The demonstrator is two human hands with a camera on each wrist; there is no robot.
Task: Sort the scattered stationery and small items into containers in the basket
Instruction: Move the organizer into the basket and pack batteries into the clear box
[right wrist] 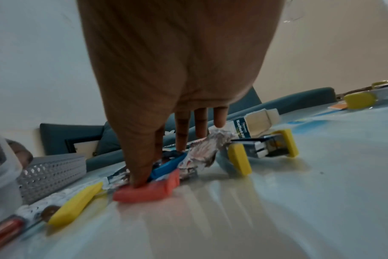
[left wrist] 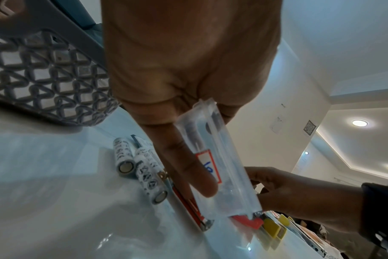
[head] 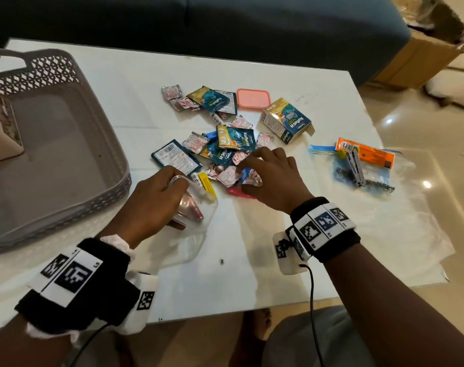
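My left hand (head: 159, 200) grips a clear plastic container (head: 196, 215) tilted on the white table, with a reddish item inside. In the left wrist view the thumb lies along the container's rim (left wrist: 215, 157), and two batteries (left wrist: 124, 157) lie just beyond it. My right hand (head: 252, 178) is down on the pile of foil sachets (head: 199, 143) and blue packets (head: 235, 137). Its thumb presses a pink piece (right wrist: 148, 189) beside a blue clip (right wrist: 166, 166), while the straight fingers touch the sachets (right wrist: 204, 149). The grey lattice basket (head: 104, 144) stands at the left.
A white box (head: 3, 128) sits in the basket's far left. A pink lid (head: 253, 98) and an open blue-yellow carton (head: 286, 120) lie behind the pile. A zip bag with a stapler and an orange pack (head: 363, 162) lies right. Yellow clips (right wrist: 239, 159) are scattered near my right hand.
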